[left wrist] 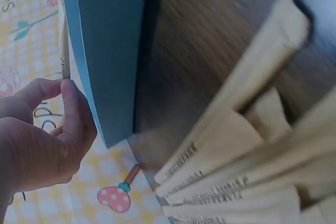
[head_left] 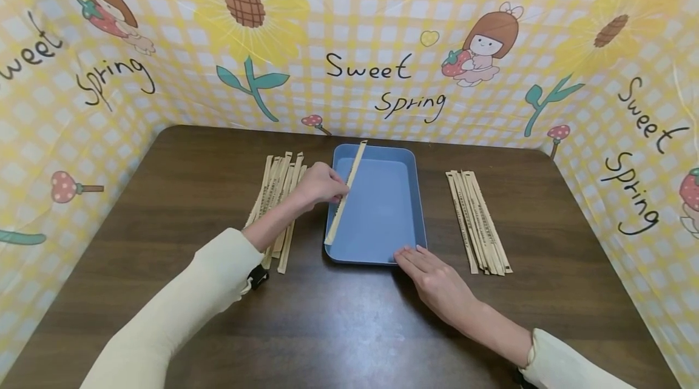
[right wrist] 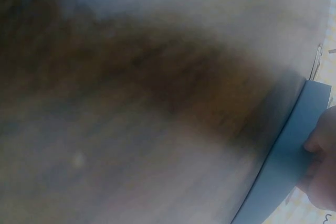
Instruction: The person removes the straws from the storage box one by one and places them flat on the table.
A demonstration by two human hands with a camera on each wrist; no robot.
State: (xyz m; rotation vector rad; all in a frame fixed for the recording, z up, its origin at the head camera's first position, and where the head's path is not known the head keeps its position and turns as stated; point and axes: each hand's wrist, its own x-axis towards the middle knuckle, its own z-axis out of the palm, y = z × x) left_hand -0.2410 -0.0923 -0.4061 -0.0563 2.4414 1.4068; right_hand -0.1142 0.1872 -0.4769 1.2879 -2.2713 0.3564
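Observation:
My left hand [head_left: 321, 185] pinches a slim paper-wrapped stick [head_left: 356, 162] between thumb and fingertips, over the left side of a blue tray [head_left: 384, 210]. The stick slants, its far end overlapping the tray's back rim in the head view. In the left wrist view the held stick [left wrist: 64, 51] shows beside the tray's outer wall [left wrist: 113, 51]. My right hand [head_left: 439, 283] rests its straight fingers on the tray's near right corner. The right wrist view shows those fingers [right wrist: 317, 142] at the tray wall [right wrist: 294, 166].
A loose bundle of similar wrapped sticks [head_left: 281, 179] lies left of the tray, partly under my left forearm. Several more wrapped sticks [head_left: 477, 222] lie to its right. Behind the dark wooden table [head_left: 338, 328] hangs a yellow checked cloth [head_left: 355, 25].

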